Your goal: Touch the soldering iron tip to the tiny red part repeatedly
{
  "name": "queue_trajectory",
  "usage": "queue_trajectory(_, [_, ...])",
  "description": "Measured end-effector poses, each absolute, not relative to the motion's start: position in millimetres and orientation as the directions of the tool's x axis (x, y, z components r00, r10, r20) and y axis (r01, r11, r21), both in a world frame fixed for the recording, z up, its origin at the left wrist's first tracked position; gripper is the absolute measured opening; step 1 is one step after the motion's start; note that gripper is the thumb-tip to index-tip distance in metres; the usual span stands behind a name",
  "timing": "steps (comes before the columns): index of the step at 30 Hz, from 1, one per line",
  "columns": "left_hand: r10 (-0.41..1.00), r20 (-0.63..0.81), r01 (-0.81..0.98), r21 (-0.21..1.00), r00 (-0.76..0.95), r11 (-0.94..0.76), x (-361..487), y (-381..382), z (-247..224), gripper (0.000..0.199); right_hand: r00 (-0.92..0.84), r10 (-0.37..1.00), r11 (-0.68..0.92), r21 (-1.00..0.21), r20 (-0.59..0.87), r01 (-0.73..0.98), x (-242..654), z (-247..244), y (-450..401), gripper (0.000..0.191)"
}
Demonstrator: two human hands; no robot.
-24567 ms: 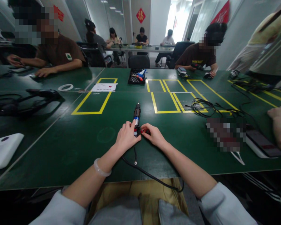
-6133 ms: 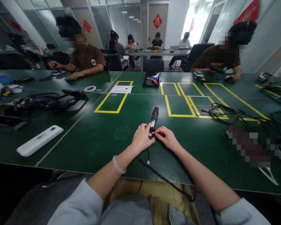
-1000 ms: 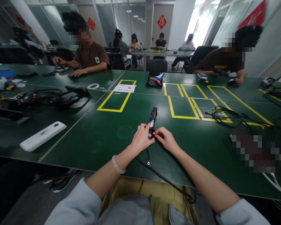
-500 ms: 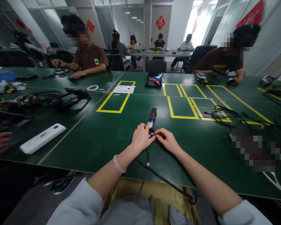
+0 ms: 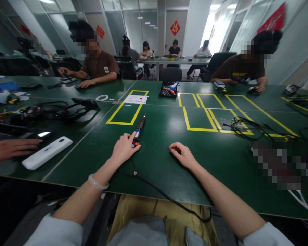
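Note:
My left hand [image 5: 124, 147] is closed around the rear end of a dark cylindrical tool [image 5: 140, 127] with a blue and silver band and a thin tip that points away from me. Red parts show at the tool's rear, beside my thumb. A black cable [image 5: 154, 186] with a small ring terminal [image 5: 135, 173] near it runs from under this hand to the table's front edge. My right hand [image 5: 182, 155] rests on the green table [image 5: 154, 157] to the right, fingers curled together, and nothing shows in it.
A white oblong case [image 5: 47, 153] lies at the left, near another person's hand [image 5: 14, 148]. Farther back are a black tray [image 5: 168, 89] of tools, a paper sheet [image 5: 136, 99] and yellow tape outlines. Black cables [image 5: 242, 125] lie at the right.
My left hand has moved left with the tool, away from my right hand, which has let go of the tool's rear. At the far left, the other person's hand reaches farther in.

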State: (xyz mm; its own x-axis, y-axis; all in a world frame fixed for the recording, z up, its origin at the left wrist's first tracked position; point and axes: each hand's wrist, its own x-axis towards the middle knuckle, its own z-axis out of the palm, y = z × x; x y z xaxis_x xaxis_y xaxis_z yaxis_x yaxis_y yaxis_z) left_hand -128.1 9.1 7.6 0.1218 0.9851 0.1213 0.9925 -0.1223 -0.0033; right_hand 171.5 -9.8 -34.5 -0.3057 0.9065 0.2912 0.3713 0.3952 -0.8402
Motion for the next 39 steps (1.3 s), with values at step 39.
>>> queue_trajectory(39, [0.872,-0.083,0.251,0.967,0.482,-0.047,-41.3,32.9,0.1,0.049,-0.292,0.95,0.133,-0.989,0.11,0.06,160.3,-32.3,9.2,0.026])
